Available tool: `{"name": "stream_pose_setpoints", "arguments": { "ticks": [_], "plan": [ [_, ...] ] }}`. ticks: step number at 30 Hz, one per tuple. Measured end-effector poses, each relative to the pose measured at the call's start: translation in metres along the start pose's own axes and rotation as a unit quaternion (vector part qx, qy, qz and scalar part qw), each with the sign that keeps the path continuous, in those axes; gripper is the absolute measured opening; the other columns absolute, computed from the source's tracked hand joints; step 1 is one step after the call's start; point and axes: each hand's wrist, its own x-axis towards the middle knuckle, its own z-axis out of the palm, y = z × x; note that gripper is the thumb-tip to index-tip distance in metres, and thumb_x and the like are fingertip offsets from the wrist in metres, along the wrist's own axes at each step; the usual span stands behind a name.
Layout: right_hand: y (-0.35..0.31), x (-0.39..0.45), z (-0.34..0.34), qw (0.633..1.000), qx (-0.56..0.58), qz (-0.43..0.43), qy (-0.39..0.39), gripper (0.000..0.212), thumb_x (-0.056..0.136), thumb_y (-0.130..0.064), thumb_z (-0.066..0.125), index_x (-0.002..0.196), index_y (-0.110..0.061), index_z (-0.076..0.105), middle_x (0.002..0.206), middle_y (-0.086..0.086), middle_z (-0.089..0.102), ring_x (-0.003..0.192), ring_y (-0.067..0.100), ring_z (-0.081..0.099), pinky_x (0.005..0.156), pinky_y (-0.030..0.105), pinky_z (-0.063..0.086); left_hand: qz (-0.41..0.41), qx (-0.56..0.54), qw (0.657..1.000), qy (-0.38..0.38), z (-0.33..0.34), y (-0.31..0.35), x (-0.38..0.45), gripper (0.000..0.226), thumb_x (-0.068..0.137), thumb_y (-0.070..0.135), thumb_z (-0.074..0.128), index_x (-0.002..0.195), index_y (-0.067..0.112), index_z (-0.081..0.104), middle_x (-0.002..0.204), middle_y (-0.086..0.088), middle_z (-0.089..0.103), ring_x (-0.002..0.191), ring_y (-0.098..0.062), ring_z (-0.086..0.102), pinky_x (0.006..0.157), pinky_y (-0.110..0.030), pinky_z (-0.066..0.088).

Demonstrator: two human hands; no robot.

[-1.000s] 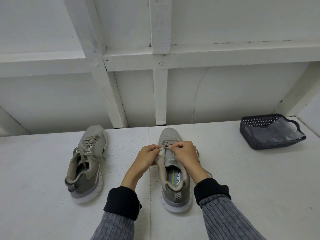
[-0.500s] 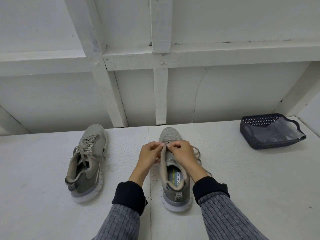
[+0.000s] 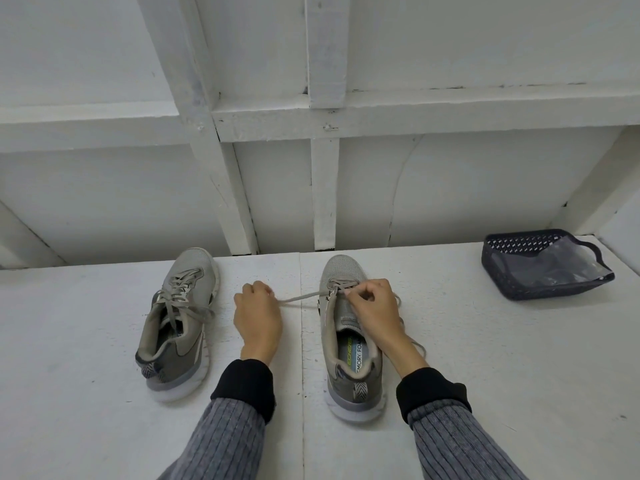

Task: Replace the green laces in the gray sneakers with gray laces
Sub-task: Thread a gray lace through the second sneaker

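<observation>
Head view: the left hand (image 3: 257, 315) pinches a gray lace (image 3: 298, 298) pulled taut sideways from the right sneaker (image 3: 349, 336), whose eyelets the right hand (image 3: 372, 306) pinches. Beyond the left hand's outer side, the left sneaker (image 3: 178, 322) appears fully laced in gray; this one seems roughly half threaded. Both sneakers lie lengthwise, toes pointing away from the hands.

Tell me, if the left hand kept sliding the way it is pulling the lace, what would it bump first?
Probably the left sneaker. The left hand draws the lace sideways toward it, with only bare table between, though depth is uncertain.
</observation>
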Motion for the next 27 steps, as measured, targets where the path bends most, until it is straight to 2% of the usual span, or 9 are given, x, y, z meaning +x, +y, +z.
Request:
{"name": "stream_pose_setpoints", "arguments": {
  "ticks": [3,5,7,10,15,19,22,24,27],
  "plan": [
    [0.001,0.001,0.001,1.0,-0.004,0.001,-0.01,0.01,0.087,-0.021,0.069,0.079,-0.015,0.066,0.101,-0.007,0.048,0.091,0.007,0.052,0.083,0.021,0.043,0.125,-0.112,0.983,-0.077,0.002,0.02,-0.001,0.023,0.102,0.026,0.049,0.12,0.022,0.062,0.127,0.001,0.056,0.117,-0.022,0.044,0.094,-0.039,0.038],
    [0.001,0.001,0.0,1.0,-0.008,-0.003,-0.007,0.011,0.087,-0.021,0.069,0.08,-0.014,0.066,0.1,-0.006,0.048,0.086,0.005,0.051,0.079,0.018,0.04,0.172,-0.172,0.959,-0.146,0.005,0.035,-0.005,0.018,0.1,0.034,0.051,0.111,0.033,0.065,0.122,0.009,0.06,0.119,-0.017,0.045,0.098,-0.044,0.038],
    [0.002,0.001,-0.001,1.0,-0.014,-0.005,-0.005,0.012,0.088,-0.022,0.068,0.083,-0.011,0.066,0.101,-0.004,0.048,0.084,0.004,0.051,0.074,0.015,0.04,0.18,-0.176,0.954,-0.163,0.008,0.043,-0.008,0.009,0.097,0.037,0.055,0.092,0.042,0.061,0.112,0.013,0.062,0.116,-0.016,0.047,0.098,-0.047,0.037],
    [0.001,0.001,-0.001,1.0,-0.015,-0.005,-0.006,0.017,0.089,-0.024,0.066,0.083,-0.008,0.066,0.101,-0.003,0.048,0.083,0.002,0.051,0.072,0.012,0.039,0.143,-0.18,0.961,-0.153,0.008,0.042,-0.008,0.018,0.095,0.041,0.057,0.078,0.041,0.054,0.098,0.018,0.062,0.107,-0.014,0.051,0.09,-0.041,0.033],
    [-0.003,-0.001,-0.003,0.999,-0.034,-0.005,0.01,0.03,0.098,-0.032,0.052,0.086,-0.006,0.063,0.103,-0.001,0.048,0.084,0.003,0.052,0.066,0.006,0.037,0.038,0.015,0.997,-0.065,0.005,0.02,-0.005,0.025,0.102,0.039,0.046,0.096,0.02,0.06,0.102,0.006,0.063,0.101,-0.019,0.047,0.081,-0.037,0.024],
    [-0.001,0.003,-0.007,1.0,-0.02,0.002,0.017,0.032,0.1,-0.03,0.048,0.08,-0.01,0.061,0.1,0.001,0.049,0.103,0.019,0.049,0.086,0.025,0.037,-0.009,0.17,0.985,-0.038,0.006,0.0,-0.002,0.023,0.103,0.026,0.039,0.109,0.014,0.057,0.113,-0.003,0.06,0.11,-0.025,0.043,0.084,-0.039,0.027],
    [-0.001,0.009,-0.012,1.0,-0.013,0.018,0.012,0.032,0.101,-0.027,0.045,0.076,-0.012,0.06,0.105,0.003,0.05,0.111,0.023,0.041,0.095,0.032,0.034,0.084,0.04,0.994,-0.062,0.004,0.012,-0.003,0.022,0.103,0.027,0.043,0.117,0.02,0.06,0.124,0.002,0.058,0.121,-0.024,0.038,0.092,-0.041,0.025],
    [-0.003,0.014,-0.013,0.999,0.014,0.037,-0.008,0.032,0.101,-0.026,0.044,0.081,-0.008,0.062,0.11,0.004,0.051,0.116,0.023,0.039,0.1,0.033,0.033,0.14,-0.1,0.975,-0.138,0.0,0.03,-0.007,0.026,0.103,0.036,0.045,0.122,0.027,0.06,0.128,0.009,0.057,0.125,-0.017,0.035,0.093,-0.036,0.022],
    [-0.011,0.022,-0.012,0.995,0.084,0.055,-0.015,0.023,0.099,-0.025,0.049,0.082,-0.02,0.063,0.117,0.006,0.056,0.121,0.026,0.045,0.105,0.042,0.038,0.182,-0.156,0.951,-0.192,0.002,0.05,-0.012,0.021,0.101,0.04,0.047,0.111,0.032,0.062,0.12,0.014,0.059,0.116,-0.009,0.034,0.087,-0.033,0.019]
  ]
}}
